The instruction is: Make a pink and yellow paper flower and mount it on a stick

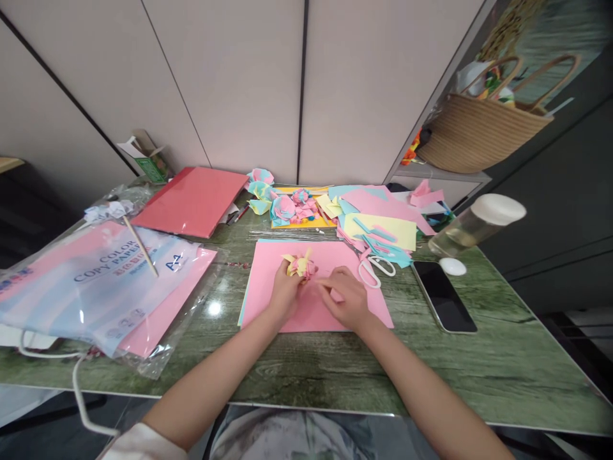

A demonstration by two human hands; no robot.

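My left hand [284, 292] is closed around a pink and yellow paper flower [301, 264], keeping it upright above a stack of pink paper [265, 262]. Just right of the flower is my right hand [345, 298], its fingers curled and the thumb and forefinger drawn together toward the flower's base. Whatever those fingertips may pinch is too small to make out. White-handled scissors [377, 283] lie at the stack's right edge, beyond the right hand. Thin wires [292, 236] lie along the stack's far side.
Finished paper flowers [282, 208] and paper scraps [380, 230] line the back. On the right are a phone [445, 297], a white round object [453, 266] and a clear bottle [460, 233]. At left lie a red folder [191, 201] and a copy-paper pack [96, 281].
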